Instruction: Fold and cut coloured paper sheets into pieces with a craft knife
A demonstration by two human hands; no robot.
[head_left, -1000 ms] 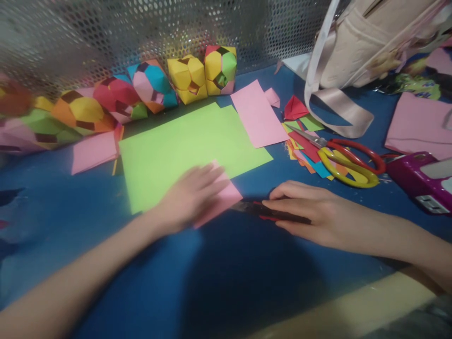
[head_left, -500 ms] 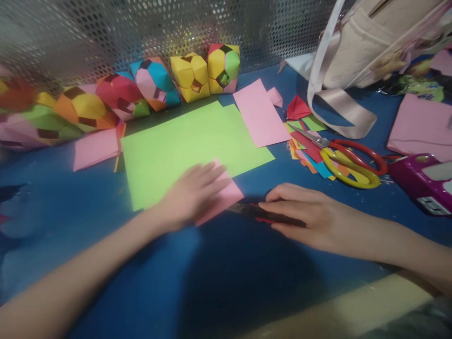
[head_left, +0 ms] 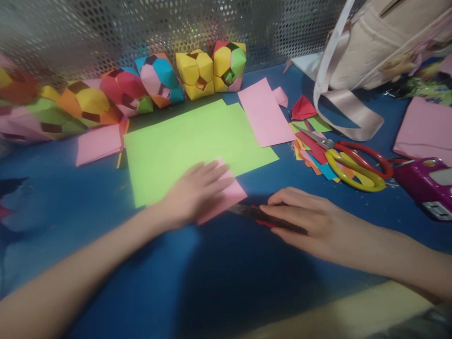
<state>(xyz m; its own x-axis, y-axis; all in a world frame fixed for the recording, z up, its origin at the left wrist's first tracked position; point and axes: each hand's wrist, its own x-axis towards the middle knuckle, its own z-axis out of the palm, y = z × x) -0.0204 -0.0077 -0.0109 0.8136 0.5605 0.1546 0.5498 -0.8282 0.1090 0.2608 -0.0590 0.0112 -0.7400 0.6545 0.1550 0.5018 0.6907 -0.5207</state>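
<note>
My left hand (head_left: 197, 190) lies flat, fingers stretched out, pressing on a folded-looking pink paper (head_left: 231, 194) that overlaps the front edge of a large green sheet (head_left: 176, 146). My right hand (head_left: 307, 221) is wrapped round a utility knife (head_left: 282, 219) with a dark body and a bit of red. Its blade points left and meets the lower right edge of the pink paper; motion blur hides whether it lies inside a fold. Another pink sheet (head_left: 266, 113) rests over the green sheet's right corner.
Several colourful paper balls (head_left: 194, 73) line the back against a perforated metal panel (head_left: 141, 28). Scissors (head_left: 353, 162) with red and yellow handles lie on paper scraps (head_left: 319, 155) at right, beside a purple device (head_left: 423, 183). A pale bag (head_left: 381, 47) with a loose strap stands behind.
The view has shifted slightly, so the things on the table appear a little further right. Both hands keep nearly the same places on the paper and the knife.
</note>
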